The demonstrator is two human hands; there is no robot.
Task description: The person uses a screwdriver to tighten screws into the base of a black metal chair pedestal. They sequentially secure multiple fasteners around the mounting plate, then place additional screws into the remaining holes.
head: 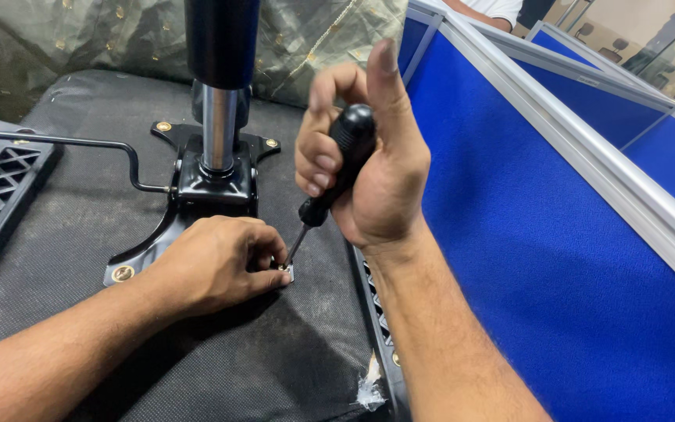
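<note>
The black-handled screwdriver (336, 168), wrapped tight in the right hand (369, 156), slants toward seven o'clock onto a small screw (285, 269) pinched by the left hand (216, 262) on the chair's underside (291, 352).

The screwdriver (336, 173) is standing right of the mounting plate (197, 199), which is lying on the seat underside (275, 344); a partition (556, 258) is standing further right.

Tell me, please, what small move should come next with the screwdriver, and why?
Probably turn the screwdriver while pressing down. The right hand grips its black handle, its tip sits on a small screw on the chair underside, and the left hand steadies that spot beside the black mounting plate.
</note>
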